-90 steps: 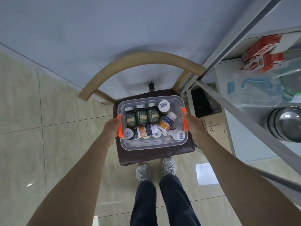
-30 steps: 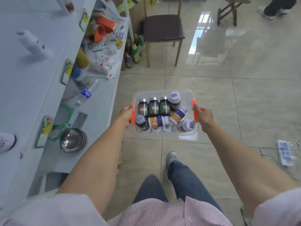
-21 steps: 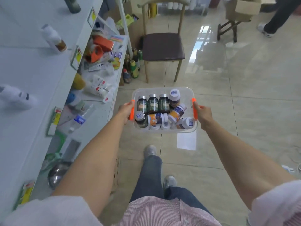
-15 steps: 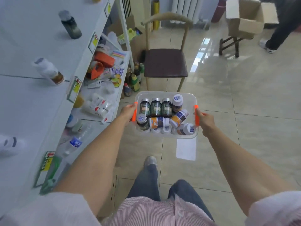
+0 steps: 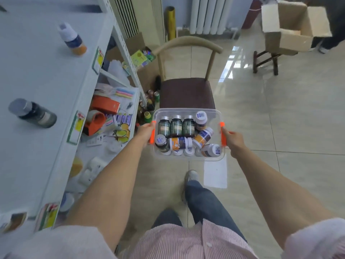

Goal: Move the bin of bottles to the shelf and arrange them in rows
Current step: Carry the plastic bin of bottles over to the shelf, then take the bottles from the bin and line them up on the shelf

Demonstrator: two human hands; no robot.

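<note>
A clear plastic bin with orange side handles hangs in the air over the tiled floor, just in front of a chair. My left hand grips its left handle and my right hand grips its right handle. Inside lie several bottles: three dark green ones stand in a row at the back, white-capped orange and blue ones lie tumbled in front. The pale shelf runs along my left; a dark bottle and a white-capped orange bottle stand on its top board.
A wooden chair with a dark seat stands right beyond the bin. The lower shelf board is cluttered with boxes and packets. Small bottles crowd the floor by the shelf leg. An open cardboard box rests on a stool at far right.
I lifted the bin off the chair, turned and walked along the shelf. Over the last second the view tilted up and the chair came closer; both hands kept their grip.
</note>
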